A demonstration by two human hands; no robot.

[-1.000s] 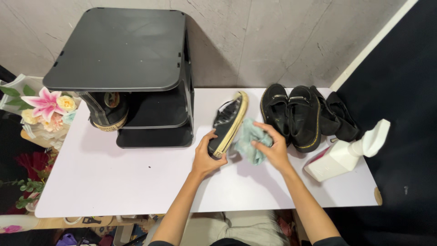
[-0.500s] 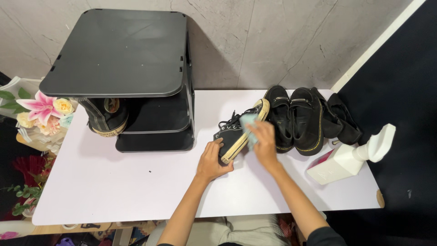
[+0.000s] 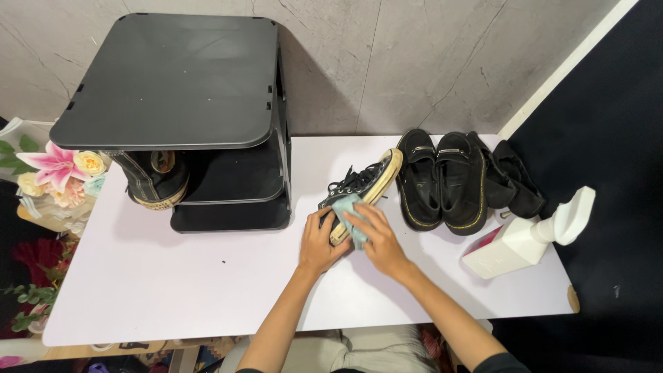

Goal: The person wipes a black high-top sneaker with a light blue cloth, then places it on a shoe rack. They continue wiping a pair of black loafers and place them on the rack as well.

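A black canvas sneaker [image 3: 362,182] with a cream sole lies on its side on the white table [image 3: 207,276]. My left hand [image 3: 319,242] grips its heel end. Against the sole near the heel, my right hand [image 3: 375,236] presses a light teal cloth [image 3: 347,213]. The cloth is partly hidden under my fingers.
A black two-tier shoe rack [image 3: 200,117] stands at the back left with a matching black sneaker [image 3: 153,181] on its lower shelf. A pair of black loafers [image 3: 442,178] and dark socks [image 3: 514,179] lie to the right. A white spray bottle [image 3: 528,235] lies at the right edge. Flowers [image 3: 59,173] sit at the left.
My right hand has slid the cloth along the sole from the toe end down to the heel end. The sneaker has shifted slightly; my left hand stays on the heel.
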